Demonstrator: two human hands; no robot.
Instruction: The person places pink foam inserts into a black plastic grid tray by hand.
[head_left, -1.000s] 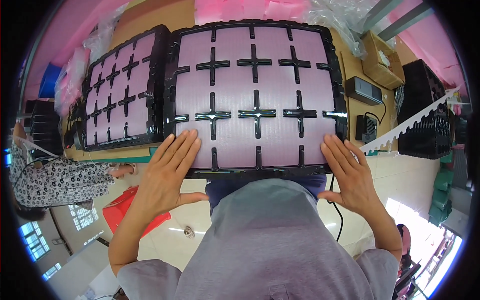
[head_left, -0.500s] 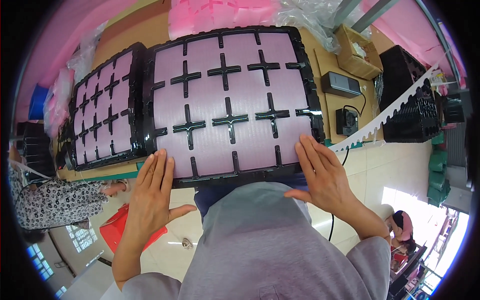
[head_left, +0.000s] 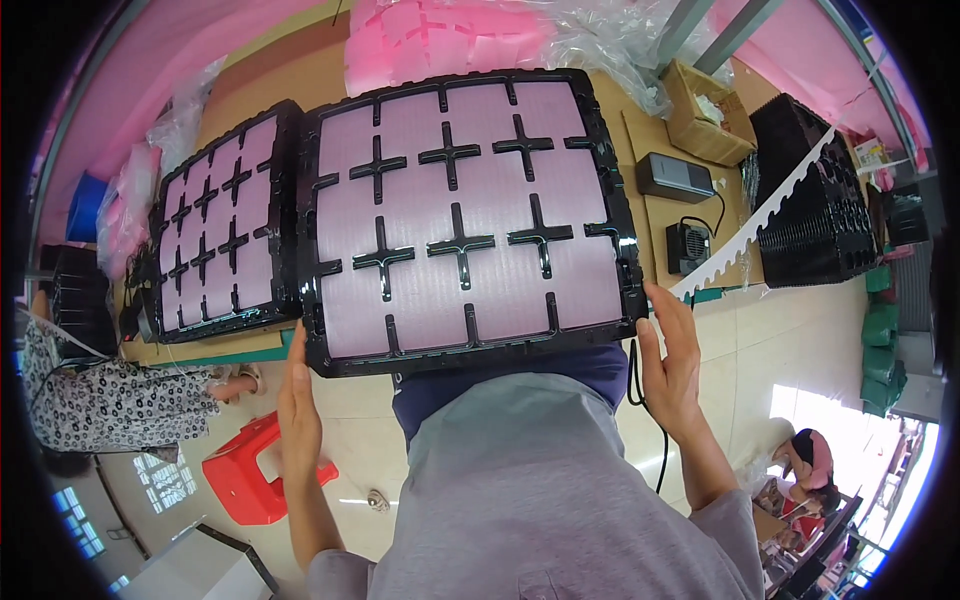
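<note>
In front of me is a large black plastic tray [head_left: 616,215], with pale pink film [head_left: 502,290] in its several compartments between black cross-shaped dividers. At its near left corner is my left hand [head_left: 300,400], fingers straight and seen edge-on along the tray's side. My right hand [head_left: 676,365] is upright beside the near right corner, its fingers extended and its thumb apart, close to the rim. Neither hand is wrapped round the tray; whether the fingertips press on it is hard to tell. A second such tray [head_left: 287,215] stands directly to the left.
Right of the tray are a grey box-shaped device [head_left: 676,176], a small black device [head_left: 688,247] with a cable, and a cardboard box [head_left: 705,125]. Stacked black trays [head_left: 815,210] stand farther right, crossed by a white notched strip [head_left: 745,245]. A red stool [head_left: 240,475] is on the floor.
Both hands have left the tray's near top edge and moved outward to its sides. The tray appears slightly lower in view. The person at left has shifted slightly.
</note>
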